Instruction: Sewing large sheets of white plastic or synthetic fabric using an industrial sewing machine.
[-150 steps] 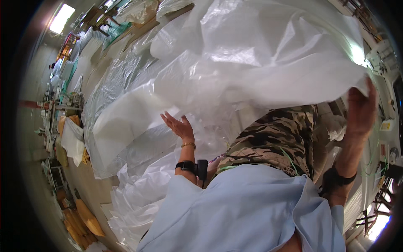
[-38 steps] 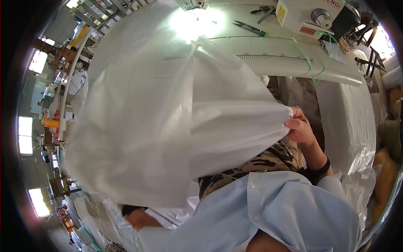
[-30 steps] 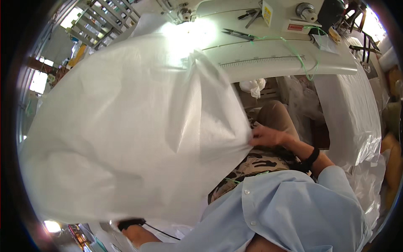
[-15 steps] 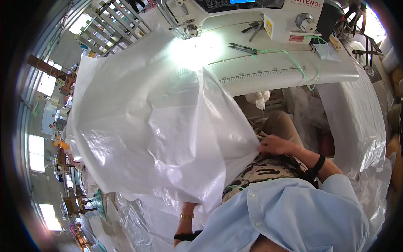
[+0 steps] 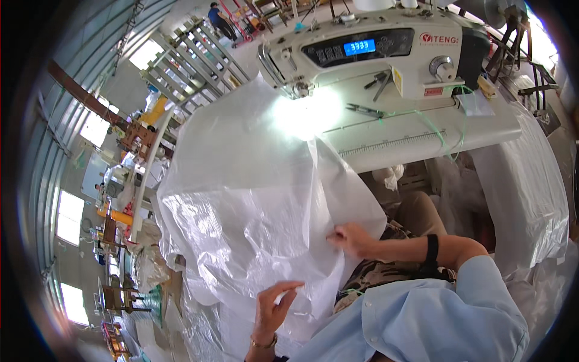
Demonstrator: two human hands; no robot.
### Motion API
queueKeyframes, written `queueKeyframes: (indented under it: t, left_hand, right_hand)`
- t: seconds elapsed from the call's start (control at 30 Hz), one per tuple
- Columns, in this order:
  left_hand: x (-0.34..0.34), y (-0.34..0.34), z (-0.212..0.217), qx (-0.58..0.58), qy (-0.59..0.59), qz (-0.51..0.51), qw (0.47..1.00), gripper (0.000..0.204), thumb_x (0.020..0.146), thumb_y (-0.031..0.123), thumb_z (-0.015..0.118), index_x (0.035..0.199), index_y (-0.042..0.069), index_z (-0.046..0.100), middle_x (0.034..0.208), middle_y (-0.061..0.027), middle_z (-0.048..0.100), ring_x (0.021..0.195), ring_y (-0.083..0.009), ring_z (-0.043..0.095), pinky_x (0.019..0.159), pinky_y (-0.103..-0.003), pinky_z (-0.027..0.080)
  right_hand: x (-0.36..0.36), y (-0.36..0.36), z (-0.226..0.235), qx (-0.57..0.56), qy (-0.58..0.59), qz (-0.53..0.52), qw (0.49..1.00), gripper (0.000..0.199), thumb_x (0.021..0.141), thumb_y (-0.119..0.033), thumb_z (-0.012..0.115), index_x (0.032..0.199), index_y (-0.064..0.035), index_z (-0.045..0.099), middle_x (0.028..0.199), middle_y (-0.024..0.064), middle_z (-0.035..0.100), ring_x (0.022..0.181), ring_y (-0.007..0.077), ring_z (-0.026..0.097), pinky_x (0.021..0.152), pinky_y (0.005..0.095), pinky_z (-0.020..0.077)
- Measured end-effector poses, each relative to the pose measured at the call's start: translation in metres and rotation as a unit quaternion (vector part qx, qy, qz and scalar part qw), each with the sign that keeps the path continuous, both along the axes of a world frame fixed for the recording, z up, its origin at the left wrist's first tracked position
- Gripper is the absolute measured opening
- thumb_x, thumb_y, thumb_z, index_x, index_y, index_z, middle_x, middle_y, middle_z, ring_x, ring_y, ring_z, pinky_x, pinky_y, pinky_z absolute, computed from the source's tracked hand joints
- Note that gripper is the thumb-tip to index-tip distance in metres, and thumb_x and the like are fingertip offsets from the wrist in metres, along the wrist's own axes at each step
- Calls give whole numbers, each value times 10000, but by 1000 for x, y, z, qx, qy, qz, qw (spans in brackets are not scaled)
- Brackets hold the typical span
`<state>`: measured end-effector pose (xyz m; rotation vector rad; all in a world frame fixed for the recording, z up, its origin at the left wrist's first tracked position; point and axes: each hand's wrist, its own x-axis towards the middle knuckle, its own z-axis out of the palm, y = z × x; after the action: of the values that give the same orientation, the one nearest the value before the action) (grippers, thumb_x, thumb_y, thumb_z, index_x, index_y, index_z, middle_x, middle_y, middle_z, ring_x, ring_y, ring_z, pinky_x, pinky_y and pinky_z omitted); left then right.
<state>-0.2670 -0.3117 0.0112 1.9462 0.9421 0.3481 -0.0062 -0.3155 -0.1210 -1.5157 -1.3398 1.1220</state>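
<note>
A large white woven plastic sheet (image 5: 241, 223) drapes from the sewing machine (image 5: 362, 54) down over my lap. Its upper part runs under the brightly lit needle area, where glare hides the needle. My right hand (image 5: 353, 239) has its fingers closed on a fold of the sheet, right of its middle. Lower down and to the left, my left hand (image 5: 272, 308) is raised in front of the sheet, thumb and forefinger apart, nothing between them.
Dark thread snips (image 5: 365, 111) lie on the machine bed beside loose green thread (image 5: 443, 136). More white sheeting (image 5: 525, 187) hangs over the table's right end. A grey slatted rack (image 5: 193, 63) stands behind at left; farther back is another person (image 5: 222, 23).
My left hand has come out from beneath the sheet's lower edge and risen in front of it. My right hand has shifted left from the sheet's right corner. The view has tilted up.
</note>
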Motion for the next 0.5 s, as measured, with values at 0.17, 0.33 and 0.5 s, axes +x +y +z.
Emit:
queueKeyframes:
  t: [0.17, 0.33, 0.5]
  left_hand:
    - [67, 30, -16, 163, -87, 13, 983, 243, 796, 93, 765, 921, 2, 578, 900, -115, 651, 817, -231, 669, 691, -317, 567]
    - [68, 48, -26, 254, 61, 29, 965, 185, 824, 108, 697, 912, -8, 583, 746, -151, 618, 632, -259, 626, 572, -304, 514]
    - [52, 57, -19, 258, 53, 62, 963, 132, 881, 103, 639, 904, -22, 600, 690, -111, 614, 565, -205, 586, 531, -284, 448]
  right_hand:
    - [-49, -14, 38, 191, -103, 81, 973, 244, 906, -259, 590, 855, -21, 611, 704, 161, 643, 664, 389, 628, 623, 477, 485]
    - [-67, -17, 34, 318, -235, 202, 896, 211, 912, -252, 574, 889, -44, 599, 677, 130, 634, 649, 353, 641, 617, 463, 497]
    - [-22, 6, 55, 178, -171, 230, 941, 294, 919, -353, 620, 885, -61, 622, 778, 147, 643, 697, 341, 628, 658, 424, 496]
